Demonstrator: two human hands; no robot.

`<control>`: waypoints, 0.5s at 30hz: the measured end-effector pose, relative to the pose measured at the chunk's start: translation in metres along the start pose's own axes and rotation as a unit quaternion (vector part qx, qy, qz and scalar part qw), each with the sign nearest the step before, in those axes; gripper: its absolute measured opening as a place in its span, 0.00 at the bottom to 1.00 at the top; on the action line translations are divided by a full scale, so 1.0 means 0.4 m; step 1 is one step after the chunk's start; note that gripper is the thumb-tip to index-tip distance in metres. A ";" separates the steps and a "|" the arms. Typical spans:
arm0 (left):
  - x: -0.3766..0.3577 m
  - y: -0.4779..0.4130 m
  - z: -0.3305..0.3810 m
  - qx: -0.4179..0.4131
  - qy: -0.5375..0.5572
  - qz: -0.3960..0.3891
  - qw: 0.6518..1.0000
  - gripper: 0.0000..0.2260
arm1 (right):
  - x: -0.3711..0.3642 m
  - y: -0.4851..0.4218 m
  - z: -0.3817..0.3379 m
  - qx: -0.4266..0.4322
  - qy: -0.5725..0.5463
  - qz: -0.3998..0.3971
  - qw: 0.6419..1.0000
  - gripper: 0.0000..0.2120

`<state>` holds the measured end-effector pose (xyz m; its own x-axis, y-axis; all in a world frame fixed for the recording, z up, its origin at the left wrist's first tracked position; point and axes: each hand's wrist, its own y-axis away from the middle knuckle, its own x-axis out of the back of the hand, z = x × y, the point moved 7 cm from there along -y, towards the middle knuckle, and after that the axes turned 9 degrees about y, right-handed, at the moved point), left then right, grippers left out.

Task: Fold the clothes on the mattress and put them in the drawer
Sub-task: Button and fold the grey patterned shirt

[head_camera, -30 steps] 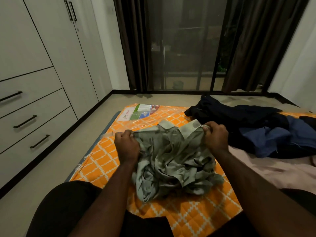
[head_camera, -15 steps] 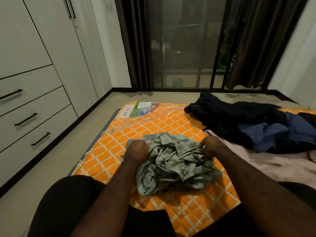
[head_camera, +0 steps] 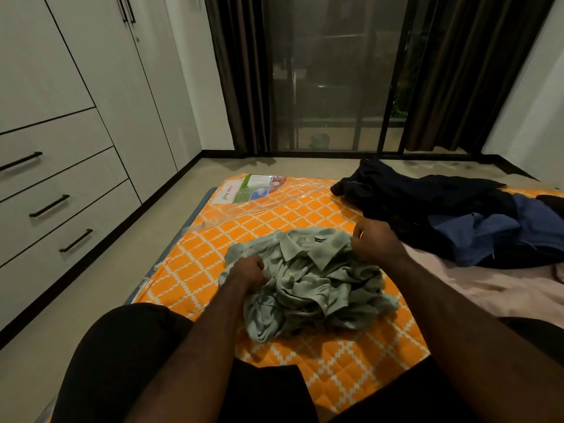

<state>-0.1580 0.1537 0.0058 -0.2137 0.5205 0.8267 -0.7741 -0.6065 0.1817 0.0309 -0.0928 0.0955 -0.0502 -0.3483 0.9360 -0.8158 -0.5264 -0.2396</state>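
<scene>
Fists grip the crumpled pale-green collared shirt [head_camera: 308,285], left hand [head_camera: 247,271] nearer, right hand [head_camera: 376,240] at its far edge. Both sit lower now (raised a second ago).

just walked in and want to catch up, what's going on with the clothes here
A person sits at the edge of the orange mattress. The left hand and right hand both grip a crumpled grey-green shirt lying on it, not yet folded. A pile of dark and blue clothes waits further right. The drawers on the left are shut.
</scene>
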 end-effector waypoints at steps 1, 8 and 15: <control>-0.006 -0.002 -0.002 0.007 -0.002 -0.014 1.000 0.15 | -0.029 -0.002 0.004 0.014 0.059 -0.061 0.996 0.05; -0.021 -0.015 -0.023 0.026 -0.059 -0.034 0.997 0.26 | -0.139 0.028 0.066 0.026 0.231 -0.237 0.943 0.13; -0.002 -0.015 -0.034 0.035 -0.025 0.007 0.999 0.20 | -0.105 0.017 0.123 -0.066 0.175 -0.125 0.974 0.12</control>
<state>-0.1612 0.1649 -0.0033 -0.1928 0.4826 0.8543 -0.7276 -0.6545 0.2056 0.0558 -0.1199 0.0419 -0.0143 0.0764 0.9970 -0.8933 -0.4490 0.0216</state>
